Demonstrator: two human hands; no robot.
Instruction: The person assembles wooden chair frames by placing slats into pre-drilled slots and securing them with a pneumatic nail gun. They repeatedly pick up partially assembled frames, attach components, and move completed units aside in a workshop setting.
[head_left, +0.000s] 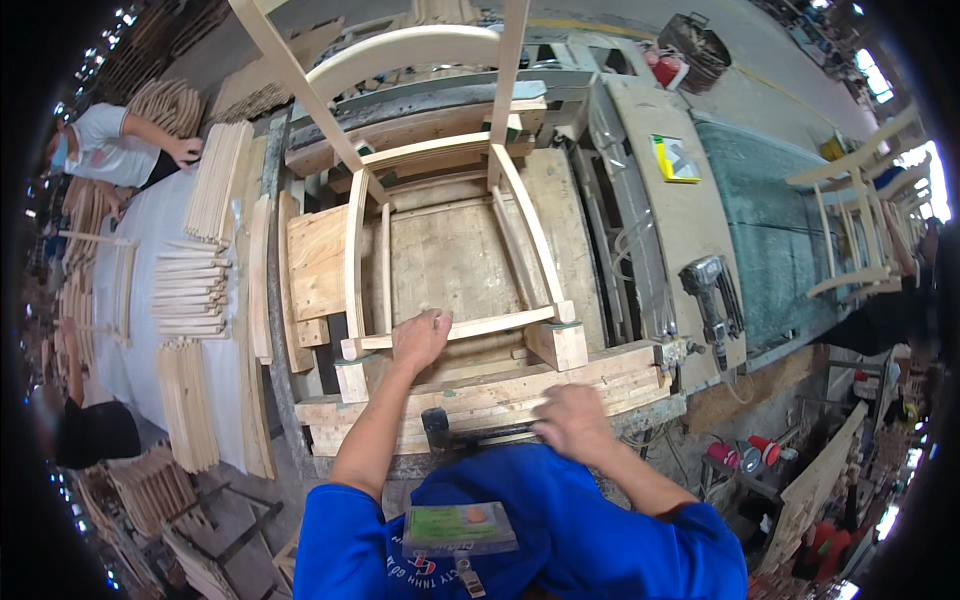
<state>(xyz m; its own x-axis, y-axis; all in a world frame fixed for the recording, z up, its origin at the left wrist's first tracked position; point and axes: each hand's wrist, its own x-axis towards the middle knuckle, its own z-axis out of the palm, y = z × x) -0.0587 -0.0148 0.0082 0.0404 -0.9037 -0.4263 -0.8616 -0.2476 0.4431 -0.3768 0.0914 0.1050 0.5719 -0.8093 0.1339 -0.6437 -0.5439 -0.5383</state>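
Observation:
A pale wooden chair frame point(548, 240) stands in front of me on a wooden jig point(480, 390), its tall back at the far side. My left hand point(420, 338) is closed over the frame's near rail, left of the middle. Over the bench's near edge, close to my body, lies a black hammer-like tool point(437, 428) with a blocky end on the left. Its dark bar runs right to my right hand point(576, 424). That hand looks curled around the bar's end, though motion blurs its fingers.
Left, stacks of thin wooden slats point(190, 288) lie on a light-covered table point(135, 290), with co-workers beyond. Right, a nail gun point(712, 305) and a yellow-and-white packet point(676, 160) rest on a board. A green-topped table point(765, 230) and another chair frame point(850, 220) stand farther right.

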